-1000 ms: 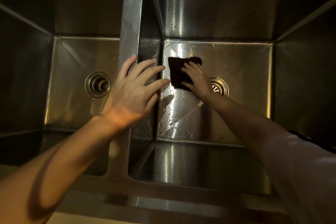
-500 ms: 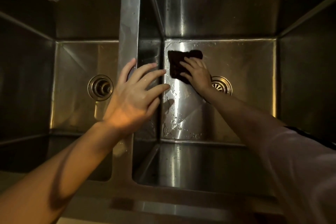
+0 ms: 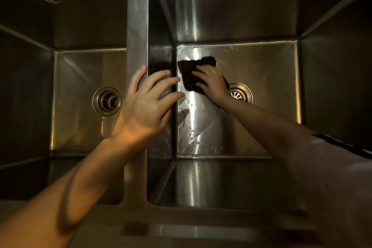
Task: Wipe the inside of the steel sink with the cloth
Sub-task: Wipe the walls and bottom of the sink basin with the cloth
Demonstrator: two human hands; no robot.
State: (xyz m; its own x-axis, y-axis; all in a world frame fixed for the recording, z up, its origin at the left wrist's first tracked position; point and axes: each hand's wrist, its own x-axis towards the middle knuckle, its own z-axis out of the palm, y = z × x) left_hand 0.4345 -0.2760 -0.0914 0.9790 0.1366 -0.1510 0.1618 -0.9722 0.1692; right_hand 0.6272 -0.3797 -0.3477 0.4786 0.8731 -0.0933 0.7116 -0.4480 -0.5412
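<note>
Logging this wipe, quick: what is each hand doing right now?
Left hand: open, fingers spread, holding nothing, over the steel divider.
Right hand: open, fingers flat, pressing the dark crumpled cloth.

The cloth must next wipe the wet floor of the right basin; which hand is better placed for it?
The right hand: it already presses the cloth flat on that basin's floor. The left hand holds nothing and rests open on the divider.

The right hand (image 3: 213,83) has slid the dark cloth (image 3: 191,74) across the wet floor of the right basin (image 3: 261,62), away from the person and leftward, up against the left wall
</note>
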